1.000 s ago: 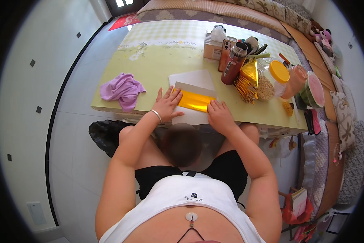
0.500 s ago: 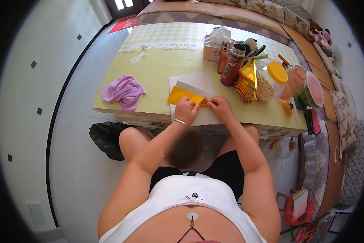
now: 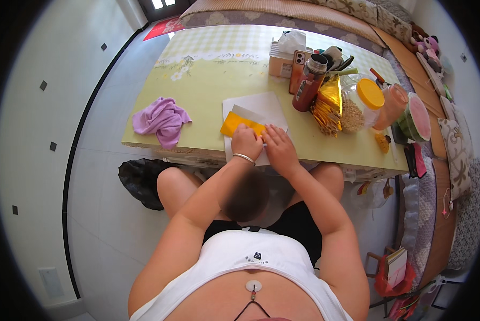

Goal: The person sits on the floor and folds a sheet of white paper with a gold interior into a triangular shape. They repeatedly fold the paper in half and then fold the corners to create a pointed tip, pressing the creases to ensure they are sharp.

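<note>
A sheet of gold-yellow paper (image 3: 230, 124) with a greyish-white part along its far edge lies over white paper (image 3: 262, 100) near the table's front edge. My left hand (image 3: 247, 143), with a bracelet at the wrist, has its fingers curled down on the gold paper's near side. Close beside it, my right hand (image 3: 280, 148) lies with fingers stretched out flat over the paper's right end, which it hides. Right of the hands stands a bunch of folded gold paper pieces (image 3: 326, 113).
A purple cloth (image 3: 162, 120) lies on the table (image 3: 208, 96) at the left. On the right stand a red-brown flask (image 3: 308, 85), a phone (image 3: 297, 69), a tissue box (image 3: 280, 61), a yellow-lidded jar (image 3: 352, 115), a pinkish jar (image 3: 392, 107) and a cut watermelon (image 3: 415, 119).
My right hand has gone from pinching the paper's right end to lying flat on it, fingers pointing away. The paper's right end is now covered. My left hand has barely moved.
</note>
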Demonstrator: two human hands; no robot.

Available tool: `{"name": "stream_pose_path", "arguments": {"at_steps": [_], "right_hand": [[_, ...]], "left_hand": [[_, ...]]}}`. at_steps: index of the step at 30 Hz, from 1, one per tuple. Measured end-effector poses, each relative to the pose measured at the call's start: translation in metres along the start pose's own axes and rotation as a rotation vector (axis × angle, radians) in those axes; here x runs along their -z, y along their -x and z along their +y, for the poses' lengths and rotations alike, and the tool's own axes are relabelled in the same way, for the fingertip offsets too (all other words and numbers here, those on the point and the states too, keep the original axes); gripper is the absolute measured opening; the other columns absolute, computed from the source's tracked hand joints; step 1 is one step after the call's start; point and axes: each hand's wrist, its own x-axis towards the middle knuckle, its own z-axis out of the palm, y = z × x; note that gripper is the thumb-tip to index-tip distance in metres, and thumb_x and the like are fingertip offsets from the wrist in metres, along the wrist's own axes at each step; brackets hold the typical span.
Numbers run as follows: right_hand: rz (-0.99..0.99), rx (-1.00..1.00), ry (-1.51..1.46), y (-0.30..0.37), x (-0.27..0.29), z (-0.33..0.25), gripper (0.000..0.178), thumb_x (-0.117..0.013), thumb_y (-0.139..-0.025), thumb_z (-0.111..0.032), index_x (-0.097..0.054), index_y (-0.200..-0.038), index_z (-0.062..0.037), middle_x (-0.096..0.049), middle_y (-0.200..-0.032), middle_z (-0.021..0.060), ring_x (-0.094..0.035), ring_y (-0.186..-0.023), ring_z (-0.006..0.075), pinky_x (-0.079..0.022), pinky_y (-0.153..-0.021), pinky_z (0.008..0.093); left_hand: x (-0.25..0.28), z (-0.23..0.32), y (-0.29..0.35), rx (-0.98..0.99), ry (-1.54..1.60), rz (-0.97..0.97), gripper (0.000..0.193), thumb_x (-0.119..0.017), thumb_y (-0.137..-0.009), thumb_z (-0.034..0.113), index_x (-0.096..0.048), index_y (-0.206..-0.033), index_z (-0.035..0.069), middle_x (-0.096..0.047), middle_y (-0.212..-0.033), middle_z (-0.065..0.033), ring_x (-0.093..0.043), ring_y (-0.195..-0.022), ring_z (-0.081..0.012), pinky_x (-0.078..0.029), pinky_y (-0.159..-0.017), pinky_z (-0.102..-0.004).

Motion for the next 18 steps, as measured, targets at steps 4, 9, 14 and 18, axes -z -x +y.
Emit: {"name": "stream_pose_path", "arguments": {"at_steps": [4,9,14,18], "right_hand": [[-0.176,-0.025,-0.032,0.008,-0.003,-0.004,0.061,-0.061,-0.093,-0.020,-0.043,-0.146,0.0034,-0.042,-0.154,0.0213,-0.035,-0.147,0.0340,-0.023,-0.122,0.0462],[-0.311,-0.068,0.011,0.007,-0.003,-0.004,0.077,-0.066,-0.091,-0.037,-0.037,-0.149,0.0039,-0.036,-0.157,0.0227,-0.030,-0.149,0.0335,-0.019,-0.124,0.0461],[-0.400,-0.101,0.026,0.002,-0.003,-0.005,0.087,-0.067,-0.088,-0.047,-0.036,-0.150,0.0043,-0.031,-0.159,0.0245,-0.026,-0.151,0.0350,-0.017,-0.124,0.0461],[-0.469,-0.094,-0.012,-0.002,0.007,-0.008,0.086,-0.069,-0.087,-0.050,-0.036,-0.155,-0.0095,-0.027,-0.161,0.0254,-0.023,-0.152,0.0378,-0.015,-0.124,0.0484]], "left_hand": [[-0.001,0.000,-0.001,0.017,0.010,0.004,0.020,-0.070,-0.076,0.016,-0.066,-0.062,0.002,-0.061,-0.078,-0.0155,-0.061,-0.082,-0.0336,-0.051,-0.076,-0.0437],[0.001,0.003,-0.002,0.038,-0.006,-0.016,0.021,-0.070,-0.076,0.017,-0.066,-0.061,0.002,-0.061,-0.078,-0.0159,-0.062,-0.082,-0.0337,-0.051,-0.076,-0.0441],[0.005,-0.005,-0.003,-0.086,0.006,-0.072,0.017,-0.071,-0.077,0.017,-0.068,-0.069,0.003,-0.061,-0.080,-0.0156,-0.062,-0.081,-0.0338,-0.051,-0.075,-0.0441],[0.040,-0.017,-0.005,-0.203,0.060,-0.227,0.015,-0.073,-0.076,0.018,-0.068,-0.082,0.004,-0.063,-0.088,-0.0145,-0.062,-0.086,-0.0331,-0.051,-0.078,-0.0445]]}}
